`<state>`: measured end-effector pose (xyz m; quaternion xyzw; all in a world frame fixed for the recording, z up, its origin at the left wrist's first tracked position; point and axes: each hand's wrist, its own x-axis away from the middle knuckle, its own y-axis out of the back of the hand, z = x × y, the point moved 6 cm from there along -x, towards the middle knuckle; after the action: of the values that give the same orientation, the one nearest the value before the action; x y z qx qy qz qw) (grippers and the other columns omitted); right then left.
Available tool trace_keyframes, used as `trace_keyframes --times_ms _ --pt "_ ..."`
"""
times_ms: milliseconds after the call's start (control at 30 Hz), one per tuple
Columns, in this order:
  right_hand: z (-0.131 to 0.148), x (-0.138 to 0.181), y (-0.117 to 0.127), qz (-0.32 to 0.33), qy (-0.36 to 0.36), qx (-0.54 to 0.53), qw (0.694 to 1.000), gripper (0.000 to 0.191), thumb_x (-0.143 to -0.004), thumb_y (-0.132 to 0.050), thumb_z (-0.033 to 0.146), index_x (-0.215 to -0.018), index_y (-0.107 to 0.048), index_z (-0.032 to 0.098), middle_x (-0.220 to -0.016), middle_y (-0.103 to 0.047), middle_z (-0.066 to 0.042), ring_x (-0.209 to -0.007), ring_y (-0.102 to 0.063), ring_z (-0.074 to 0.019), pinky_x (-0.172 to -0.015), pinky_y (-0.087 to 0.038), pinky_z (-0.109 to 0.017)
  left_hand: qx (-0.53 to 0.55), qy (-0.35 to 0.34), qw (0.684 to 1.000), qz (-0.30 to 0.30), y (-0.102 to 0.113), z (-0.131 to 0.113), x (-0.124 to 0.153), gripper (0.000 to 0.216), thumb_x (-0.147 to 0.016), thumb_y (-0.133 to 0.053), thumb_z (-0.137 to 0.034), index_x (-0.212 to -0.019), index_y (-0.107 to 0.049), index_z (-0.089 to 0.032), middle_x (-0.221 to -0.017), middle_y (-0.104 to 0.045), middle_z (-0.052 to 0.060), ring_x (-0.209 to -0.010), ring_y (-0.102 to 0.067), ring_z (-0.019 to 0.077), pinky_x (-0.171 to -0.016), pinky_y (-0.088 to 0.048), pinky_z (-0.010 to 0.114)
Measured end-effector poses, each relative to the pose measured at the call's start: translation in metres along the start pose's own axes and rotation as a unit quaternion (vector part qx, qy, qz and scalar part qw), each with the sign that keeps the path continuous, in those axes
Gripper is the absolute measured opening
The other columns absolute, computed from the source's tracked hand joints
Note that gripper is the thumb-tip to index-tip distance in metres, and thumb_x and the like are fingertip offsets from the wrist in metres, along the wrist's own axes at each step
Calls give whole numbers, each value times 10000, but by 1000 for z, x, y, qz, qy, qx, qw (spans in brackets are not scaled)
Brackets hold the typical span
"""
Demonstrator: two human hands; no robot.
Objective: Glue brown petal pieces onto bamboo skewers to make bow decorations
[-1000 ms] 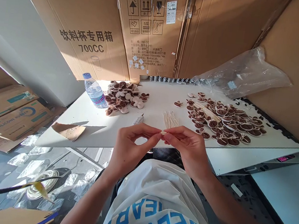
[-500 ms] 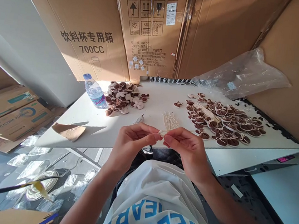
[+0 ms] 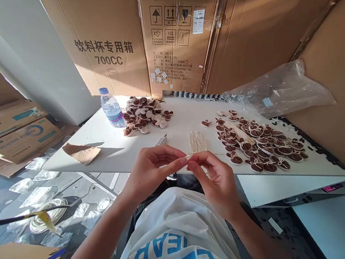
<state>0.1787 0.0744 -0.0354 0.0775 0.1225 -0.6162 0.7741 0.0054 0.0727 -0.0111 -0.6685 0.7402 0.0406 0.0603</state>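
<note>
My left hand [image 3: 156,165] and my right hand [image 3: 212,175] meet above the table's front edge, fingertips pinched together. Between them is a small cream piece [image 3: 189,156], mostly covered by the fingers, so its kind is unclear. A thin cream cord [image 3: 218,154] sticks out to the right past my right hand. Just beyond my hands lies a bunch of loose cream cords [image 3: 198,141]. A pen-like tool [image 3: 161,140] lies behind my left hand. To the right spreads a group of brown and cream pieces with cord bows [image 3: 260,146], resembling tiny shoes.
A heap of brown and cream pieces [image 3: 146,114] lies beside a water bottle [image 3: 112,108] on the white table [image 3: 187,110]. Cardboard [image 3: 110,22] stands along the back. A clear plastic bag [image 3: 285,90] is at back right, and a brown scrap [image 3: 81,153] at front left.
My right fingers have shifted slightly on the small cream piece, and a cord end now shows to the right. The view has shifted a little; the things on the table look unmoved.
</note>
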Motion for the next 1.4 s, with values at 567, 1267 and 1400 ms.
trace_keyframes --times_ms 567,1267,1400 --pt "-13 -23 -40 54 2 -88 995 295 -1025 -722 548 -975 -679 261 -915 -660 -2 -874 -600 -189 -844 -506 -306 -46 -48 998 -19 30 -8 -2 266 -919 -863 -444 -964 -804 -188 -909 -791 61 -856 -749 199 -830 -624 311" --pt "-178 -330 -55 19 -133 402 906 377 -1071 -721 377 -1398 -674 195 -1438 -679 -123 -1219 -715 -280 -1025 -633 -502 -146 -107 959 -217 122 -52 29 205 -886 -873 -399 -947 -837 -207 -887 -818 41 -890 -772 209 -858 -634 313" --pt "-187 -341 -57 22 -136 402 905 376 -1072 -720 379 -1395 -674 192 -1424 -686 -121 -1202 -721 -276 -1012 -639 -496 -162 -112 963 -185 121 -53 28 172 -925 -834 -390 -958 -827 -222 -903 -819 36 -886 -768 201 -854 -628 309"
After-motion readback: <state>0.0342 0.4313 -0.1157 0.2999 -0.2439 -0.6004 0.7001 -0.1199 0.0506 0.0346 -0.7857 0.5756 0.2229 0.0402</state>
